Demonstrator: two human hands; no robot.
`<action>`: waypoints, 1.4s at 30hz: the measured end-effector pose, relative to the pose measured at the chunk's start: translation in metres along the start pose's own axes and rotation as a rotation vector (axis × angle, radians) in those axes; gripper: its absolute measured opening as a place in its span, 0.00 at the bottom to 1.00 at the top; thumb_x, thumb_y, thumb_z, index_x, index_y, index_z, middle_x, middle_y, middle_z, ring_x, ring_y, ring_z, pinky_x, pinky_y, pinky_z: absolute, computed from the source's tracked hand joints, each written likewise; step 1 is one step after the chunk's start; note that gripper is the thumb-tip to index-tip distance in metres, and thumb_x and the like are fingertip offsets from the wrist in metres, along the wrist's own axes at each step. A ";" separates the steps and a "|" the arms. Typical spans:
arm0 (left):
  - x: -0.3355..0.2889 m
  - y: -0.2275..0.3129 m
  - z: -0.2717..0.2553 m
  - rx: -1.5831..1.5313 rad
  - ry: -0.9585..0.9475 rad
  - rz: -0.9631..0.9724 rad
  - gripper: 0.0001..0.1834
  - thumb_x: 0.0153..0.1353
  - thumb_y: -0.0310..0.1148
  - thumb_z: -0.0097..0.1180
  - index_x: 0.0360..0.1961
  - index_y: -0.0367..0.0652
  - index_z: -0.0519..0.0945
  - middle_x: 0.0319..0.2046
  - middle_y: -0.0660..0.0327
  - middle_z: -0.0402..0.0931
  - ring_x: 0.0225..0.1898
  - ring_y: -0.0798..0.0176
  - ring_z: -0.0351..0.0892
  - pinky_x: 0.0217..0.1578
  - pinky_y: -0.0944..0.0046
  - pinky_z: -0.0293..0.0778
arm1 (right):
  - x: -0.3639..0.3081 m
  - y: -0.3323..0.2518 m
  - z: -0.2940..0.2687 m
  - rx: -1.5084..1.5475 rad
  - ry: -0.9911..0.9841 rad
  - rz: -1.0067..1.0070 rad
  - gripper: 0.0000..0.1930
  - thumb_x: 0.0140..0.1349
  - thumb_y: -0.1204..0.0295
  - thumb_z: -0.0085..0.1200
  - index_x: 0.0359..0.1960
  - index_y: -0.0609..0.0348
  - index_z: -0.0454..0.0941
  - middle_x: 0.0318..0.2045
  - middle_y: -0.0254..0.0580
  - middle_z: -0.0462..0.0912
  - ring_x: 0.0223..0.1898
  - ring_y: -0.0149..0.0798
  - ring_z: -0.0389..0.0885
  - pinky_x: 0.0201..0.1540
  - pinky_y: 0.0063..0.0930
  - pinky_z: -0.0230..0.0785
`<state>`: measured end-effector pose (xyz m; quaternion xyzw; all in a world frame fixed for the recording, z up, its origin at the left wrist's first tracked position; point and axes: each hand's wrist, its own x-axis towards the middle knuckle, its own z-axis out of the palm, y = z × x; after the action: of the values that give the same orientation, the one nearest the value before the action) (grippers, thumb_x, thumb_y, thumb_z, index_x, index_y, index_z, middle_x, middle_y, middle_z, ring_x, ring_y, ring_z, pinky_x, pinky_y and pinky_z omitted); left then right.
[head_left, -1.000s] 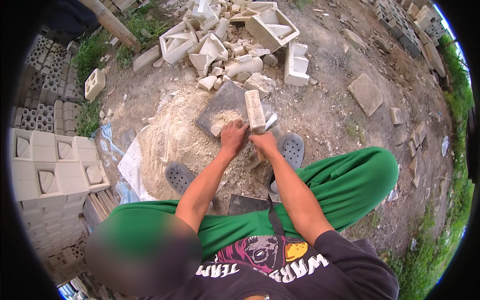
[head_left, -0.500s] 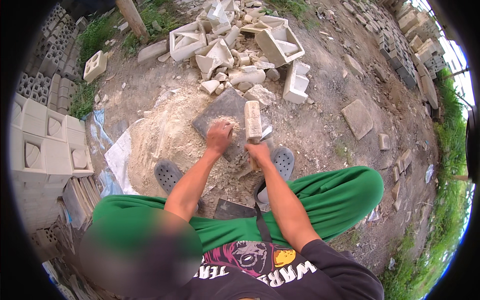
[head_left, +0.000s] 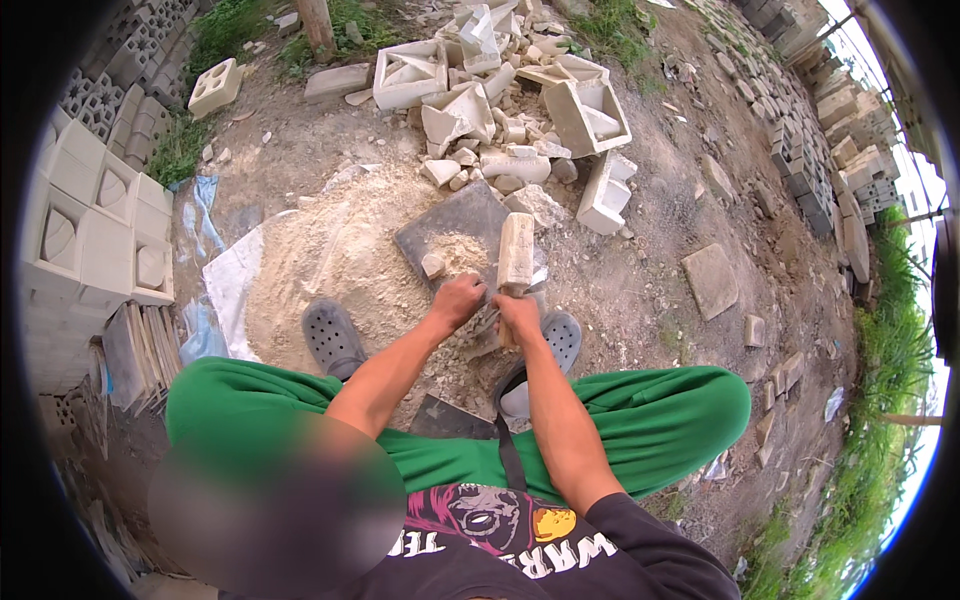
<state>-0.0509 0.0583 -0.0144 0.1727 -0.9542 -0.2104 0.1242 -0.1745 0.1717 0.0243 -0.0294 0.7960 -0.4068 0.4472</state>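
My right hand [head_left: 518, 318] is wrapped round the handle of a pale, dusty mallet [head_left: 516, 250], its block-shaped head raised over the right edge of a dark flat slab [head_left: 455, 215]. Just left of it, my left hand [head_left: 460, 300] is closed above the slab's near edge, its fingers curled. Whatever those fingers hold, if anything, is hidden. Beyond the left hand, a small pale chunk [head_left: 433, 265] lies on the slab beside a little heap of crushed crumbs [head_left: 460, 250].
A heap of pale powder [head_left: 320, 240] spreads left of the slab over a white sheet [head_left: 230, 285]. Broken cast blocks [head_left: 460, 120] are piled beyond it. Pale hollow blocks [head_left: 100, 225] stack at the left. A flat stone [head_left: 710, 280] lies to the right. Grey clogs [head_left: 333, 338] flank the work.
My left hand has drawn back from the crumbs toward my right hand, leaving the small chunk exposed on the slab. The mallet stays in my right hand. The whole view has shifted slightly.
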 end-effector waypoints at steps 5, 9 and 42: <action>0.025 -0.031 -0.030 0.130 0.171 -0.125 0.13 0.58 0.33 0.56 0.43 0.45 0.83 0.43 0.57 0.80 0.46 0.53 0.80 0.44 0.54 0.78 | 0.003 0.007 0.003 -0.167 0.075 -0.132 0.21 0.46 0.60 0.65 0.27 0.73 0.83 0.20 0.51 0.84 0.22 0.43 0.86 0.31 0.36 0.78; 0.020 -0.043 -0.050 0.015 0.310 -0.377 0.19 0.58 0.37 0.59 0.51 0.47 0.81 0.51 0.58 0.78 0.53 0.54 0.77 0.53 0.54 0.73 | -0.005 -0.011 0.008 -0.349 0.076 -0.206 0.23 0.45 0.57 0.65 0.28 0.71 0.84 0.20 0.52 0.85 0.25 0.46 0.87 0.36 0.36 0.78; -0.032 -0.034 -0.018 -0.026 0.428 -0.681 0.17 0.62 0.40 0.58 0.50 0.48 0.84 0.50 0.62 0.79 0.53 0.56 0.75 0.52 0.54 0.71 | -0.018 -0.063 0.044 -0.512 -0.105 -0.182 0.13 0.49 0.69 0.63 0.22 0.71 0.80 0.16 0.44 0.81 0.17 0.39 0.83 0.22 0.33 0.74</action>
<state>-0.0069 0.0350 -0.0184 0.5172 -0.7923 -0.2108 0.2455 -0.1518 0.1094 0.0674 -0.2339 0.8427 -0.2287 0.4276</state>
